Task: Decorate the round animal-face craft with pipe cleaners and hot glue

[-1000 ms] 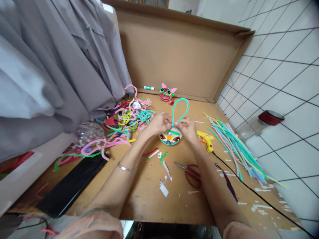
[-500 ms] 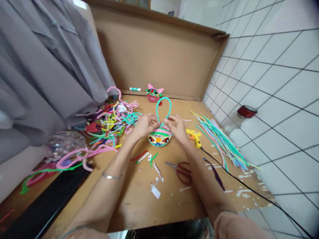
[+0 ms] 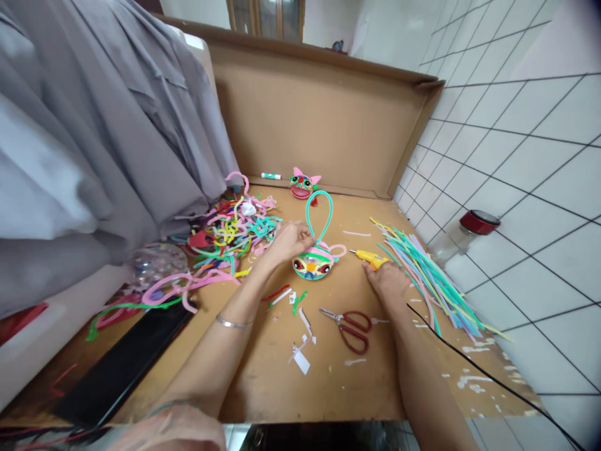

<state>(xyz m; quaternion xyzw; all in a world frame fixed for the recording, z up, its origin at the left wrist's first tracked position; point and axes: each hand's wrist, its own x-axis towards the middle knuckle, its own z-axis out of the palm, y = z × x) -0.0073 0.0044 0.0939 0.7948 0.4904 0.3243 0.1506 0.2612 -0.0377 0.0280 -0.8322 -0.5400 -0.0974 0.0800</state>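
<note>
A round, colourful animal-face ornament (image 3: 312, 268) sits at mid-table, with a pink loop at its right side. From its top rises a teal pipe cleaner loop (image 3: 307, 210). My left hand (image 3: 292, 241) pinches the base of that loop, fingers closed. To the right, my right hand (image 3: 389, 285) is wrapped round the yellow hot glue gun (image 3: 370, 257), whose nozzle points left toward the ornament. Its handle is mostly hidden under the palm. Red-handled scissors (image 3: 350, 327) lie partly open on the table, between my forearms.
Tangled pipe cleaners (image 3: 235, 235) are heaped at left; straight ones (image 3: 432, 275) lie in a bundle at right. A finished-looking face ornament (image 3: 303, 183) and a glue stick (image 3: 271, 176) stand at the back by the cardboard wall (image 3: 319, 119). A black cord (image 3: 474, 357) trails right. Paper scraps (image 3: 301, 361) lie in front.
My right hand has let go of the teal loop, moved right and taken hold of the glue gun. My left hand stays at the loop's base. The view has shifted slightly.
</note>
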